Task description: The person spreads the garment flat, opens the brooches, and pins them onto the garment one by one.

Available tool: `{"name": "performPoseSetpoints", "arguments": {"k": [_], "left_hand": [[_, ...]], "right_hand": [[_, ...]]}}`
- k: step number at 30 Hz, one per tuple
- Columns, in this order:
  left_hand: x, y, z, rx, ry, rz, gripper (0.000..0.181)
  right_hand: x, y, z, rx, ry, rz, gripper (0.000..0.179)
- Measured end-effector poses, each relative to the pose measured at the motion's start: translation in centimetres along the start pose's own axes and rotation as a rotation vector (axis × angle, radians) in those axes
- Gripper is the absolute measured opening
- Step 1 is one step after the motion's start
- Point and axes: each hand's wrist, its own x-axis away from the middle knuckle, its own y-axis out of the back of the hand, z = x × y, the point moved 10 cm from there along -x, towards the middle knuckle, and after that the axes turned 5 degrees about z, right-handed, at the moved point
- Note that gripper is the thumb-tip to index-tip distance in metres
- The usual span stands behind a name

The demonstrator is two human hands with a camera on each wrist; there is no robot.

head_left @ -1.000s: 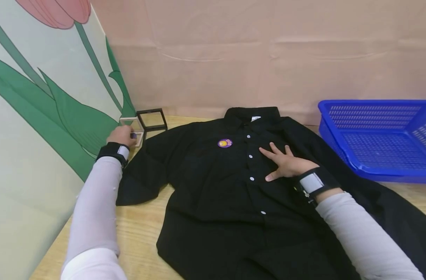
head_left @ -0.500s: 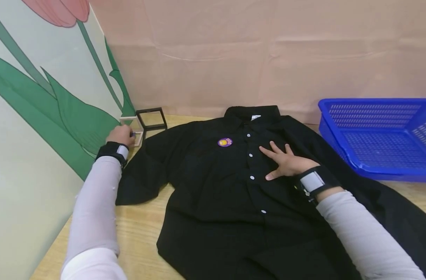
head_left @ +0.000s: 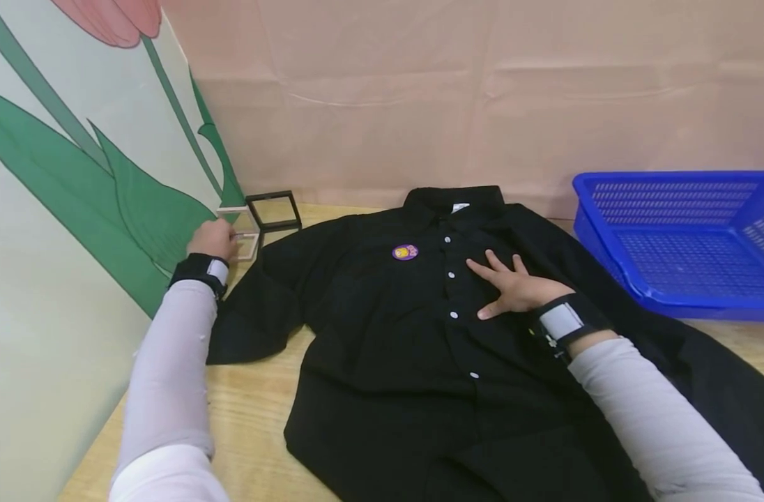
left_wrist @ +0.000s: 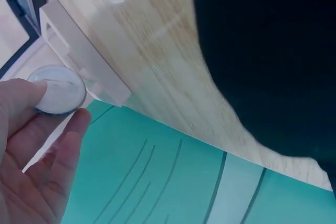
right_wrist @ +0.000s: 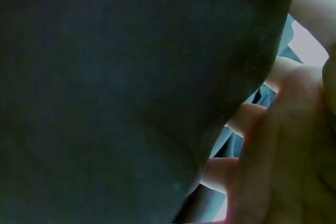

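Observation:
My left hand (head_left: pixel 212 239) reaches to the far left corner and pinches a small round badge (left_wrist: pixel 59 92) between thumb and fingers. Its pale back, with a thin line like a pin across it, shows in the left wrist view. Right beside it stands a pale square frame (head_left: pixel 247 256), partly covered by the hand in the head view. A black long-sleeved button-up shirt (head_left: pixel 369 335) lies front up on the table. My right hand (head_left: pixel 516 287) rests on its chest, fingers spread, beside the row of white buttons. A purple and yellow oval badge (head_left: pixel 405 252) sits on the shirt's other chest side.
A black square frame (head_left: pixel 274 226) stands behind the pale one. On the right is a blue plastic basket (head_left: pixel 654 303) beside the shirt's sleeve. A tulip-patterned panel (head_left: pixel 62 279) closes off the left, and a pink cloth (head_left: pixel 382 104) hangs along the back.
The left hand has shifted slightly left, away from the pale frame, and the purple bit at its fingertips no longer shows. The right hand stays put on the shirt. The head view tilts slightly.

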Motion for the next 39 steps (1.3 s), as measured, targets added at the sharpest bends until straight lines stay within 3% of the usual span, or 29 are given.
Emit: {"name": "performPoseSetpoints", "arguments": {"k": [9,16,21,30,39], "left_hand": [[0.8,1.0,0.0,0.031,-0.028,-0.036,0.025],[1.0,2.4,-1.1,0.04,-0.09,-0.098,0.025],[1.5,2.7,-1.6,0.058,-0.096,-0.128,0.026],[2.8,2.6,-3.9,0.092,-0.131,-0.149,0.025],[3.7,2.8,-6.2,0.099,-0.206,-0.196,0.029]], "right_hand": [[0.0,0.0,0.0,-0.004,-0.003,0.011,0.111],[0.1,0.2,-0.1,-0.013,0.008,0.017,0.111],[0.0,0.0,0.2,-0.02,0.023,0.026,0.111],[-0.2,0.0,0.3,-0.019,0.013,0.023,0.11],[-0.3,-0.1,0.0,-0.021,0.002,0.027,0.111]]}}
